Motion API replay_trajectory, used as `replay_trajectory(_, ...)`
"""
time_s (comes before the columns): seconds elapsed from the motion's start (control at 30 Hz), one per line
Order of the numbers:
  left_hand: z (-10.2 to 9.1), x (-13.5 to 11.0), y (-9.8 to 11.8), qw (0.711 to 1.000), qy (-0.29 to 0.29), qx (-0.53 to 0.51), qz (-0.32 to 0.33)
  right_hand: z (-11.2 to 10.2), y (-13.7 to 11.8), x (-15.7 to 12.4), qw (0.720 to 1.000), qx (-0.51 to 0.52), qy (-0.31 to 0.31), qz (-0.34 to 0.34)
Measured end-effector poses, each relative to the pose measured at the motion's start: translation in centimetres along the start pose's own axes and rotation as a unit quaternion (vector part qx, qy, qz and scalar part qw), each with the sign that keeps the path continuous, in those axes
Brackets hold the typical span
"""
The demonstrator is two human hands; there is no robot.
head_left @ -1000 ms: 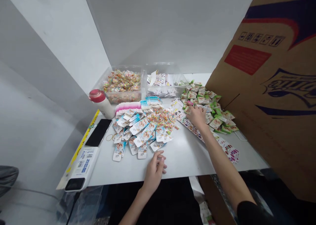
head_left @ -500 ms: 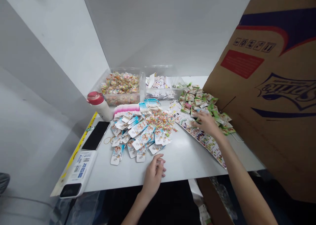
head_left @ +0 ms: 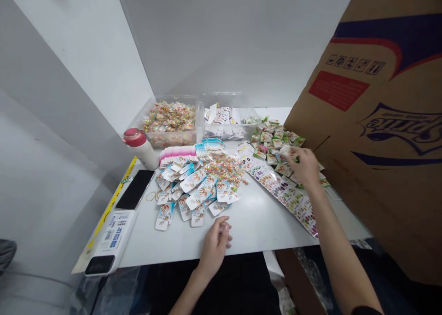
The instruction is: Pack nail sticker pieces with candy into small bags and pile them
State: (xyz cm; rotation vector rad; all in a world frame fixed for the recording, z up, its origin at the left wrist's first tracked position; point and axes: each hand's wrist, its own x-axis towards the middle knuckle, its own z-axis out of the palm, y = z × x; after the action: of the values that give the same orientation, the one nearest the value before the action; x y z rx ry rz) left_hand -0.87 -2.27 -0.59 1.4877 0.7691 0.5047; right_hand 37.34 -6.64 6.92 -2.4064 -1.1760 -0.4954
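Many small white-and-green packs (head_left: pixel 276 143) lie in a loose heap on the white table (head_left: pixel 255 227), tilted in different directions. Over the heap, one small whitish piece (head_left: pixel 285 150) is held, its details blurred.

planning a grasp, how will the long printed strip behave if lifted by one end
The long printed strip looks thin, so will probably sag. Its shiny surface may slide easily. Given its length, the far end might trail.

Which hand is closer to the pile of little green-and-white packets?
Right. The right hand is over the pile of packets; the left hand is farther off, by the front edge of the table, to the pile's left.
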Motion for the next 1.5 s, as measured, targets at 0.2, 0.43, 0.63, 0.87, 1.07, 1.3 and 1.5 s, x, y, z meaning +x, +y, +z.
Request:
replay_trajectory(0.2, 0.1, 0.0, -0.2, 1.0, -0.002, 0.001, -0.002, -0.8, 0.4, -2.1, 0.995, -0.068, -0.004, 0.074)
replay_trajectory(0.43, 0.1, 0.0, 0.1, 1.0, 0.005, -0.004, -0.005, 1.0, -2.7, -8.4, 0.989, -0.06, -0.132, 0.009)
replay_trajectory(0.63, 0.0, -0.1, 0.3, 1.0, 0.002, -0.006, -0.012, 0.2, -3.1, -8.7, 0.994, -0.003, -0.105, 0.015)
replay_trajectory(0.87, 0.1, -0.5, 2.8, 0.998, -0.049, -0.03, 0.006, -5.0, -8.4, -9.9, 0.967, 0.225, -0.085, 0.088)
replay_trajectory(1.07, 0.5, -0.5, 7.4, 0.991, -0.036, -0.106, 0.07, -8.6, -15.9, -13.1, 0.757, 0.591, -0.259, 0.1)
replay_trajectory(1.3, -1.3, -0.9, 9.8, 0.992, 0.084, -0.022, 0.089, -9.1, -16.8, -13.5, 0.842, 0.475, -0.257, -0.002)
replay_trajectory(1.5, -2.1, -1.5, 10.3, 0.969, 0.116, 0.114, 0.188, -9.9, -18.1, -12.9, 0.87, 0.457, -0.175, -0.063)
